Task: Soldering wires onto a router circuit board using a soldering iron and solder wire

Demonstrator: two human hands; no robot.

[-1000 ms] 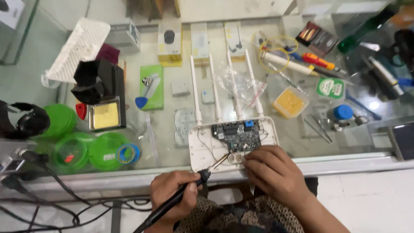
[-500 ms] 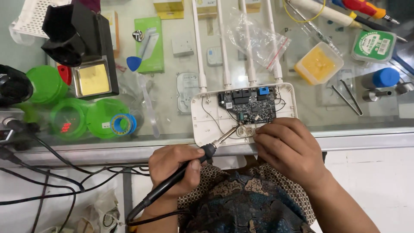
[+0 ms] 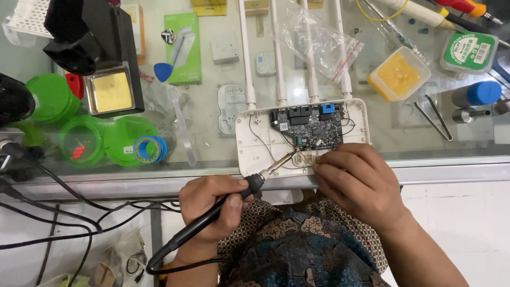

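Glass counter top (image 3: 212,154) fills the upper part of the head view, crowded with repair clutter. Near its front edge lies an opened white router (image 3: 303,135), its four antennas pointing toward twelve o'clock and its dark circuit board (image 3: 311,127) exposed. The left hand (image 3: 212,204), at seven o'clock from the router, is clenched around the black grip of a soldering iron (image 3: 234,204); the iron's metal tip points toward two o'clock and meets the router's lower edge just below the board. The right hand (image 3: 358,183), at five o'clock from the router, rests on the casing with its fingertips (image 3: 321,167) pinched together right beside the iron's tip; what they grip is too small to tell. At nine o'clock from the router stand green round containers (image 3: 101,141) and a blue spool (image 3: 150,150). A black soldering stand (image 3: 101,58) with a yellow sponge sits at ten o'clock. At two o'clock lies a yellow tub (image 3: 397,73), with a clear plastic bag (image 3: 319,42) at twelve o'clock.
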